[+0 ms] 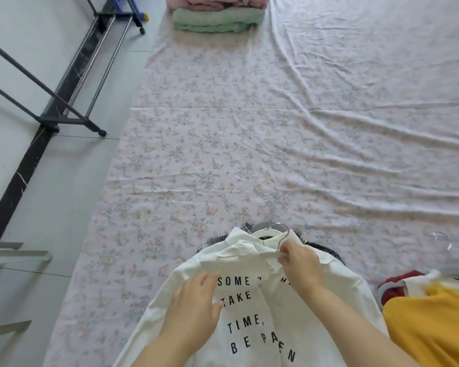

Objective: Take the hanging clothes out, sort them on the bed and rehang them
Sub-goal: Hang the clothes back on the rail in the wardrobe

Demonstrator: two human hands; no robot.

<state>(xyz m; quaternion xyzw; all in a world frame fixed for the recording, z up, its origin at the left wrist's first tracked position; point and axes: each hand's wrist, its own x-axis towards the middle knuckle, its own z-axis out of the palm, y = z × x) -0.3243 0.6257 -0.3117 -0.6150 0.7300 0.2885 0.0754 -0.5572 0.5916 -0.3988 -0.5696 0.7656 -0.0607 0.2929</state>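
White shirt (252, 305): lies back-up on the near end of the bed, collar pointing away from the person. Black block lettering on it; legible words are SOME, TAKE, TIME, BE. The rest is partly covered by the arms.
Hanger (265, 229): pale, inside the shirt's collar; its wire hook (287, 230) curves over toward the right hand.
Right hand (300, 260): at the collar, fingers (284, 250) drawn together with the thumb, pinching the end of the wire hook.
Left hand (196, 303): rests flat on the shirt's back just left of the lettering, fingers (210, 280) straight, loosely together, holding nothing.
Under the shirt: a plaid garment (215, 241) shows at both sides of the collar. Two more metal hooks (266, 205) stick out past the collar, one close behind the other, so other hangers are stacked below.
Right of the shirt: a yellow garment (429, 329) just beside it, a red garment (400, 282) peeking out from beneath, and a clear hanger hook (444, 241) beyond; this part is blurred.
Bed (223, 128): floral sheet, pale pink, creased toward the right side.
Far end of bed: a folded green item (217, 22) with folded pink items (217, 2) behind it, well apart from the shirt.
Left of bed: grey tiled floor (64, 207) with a dark metal clothes rack (66, 120) on castors; no clothes visible on the part in view.
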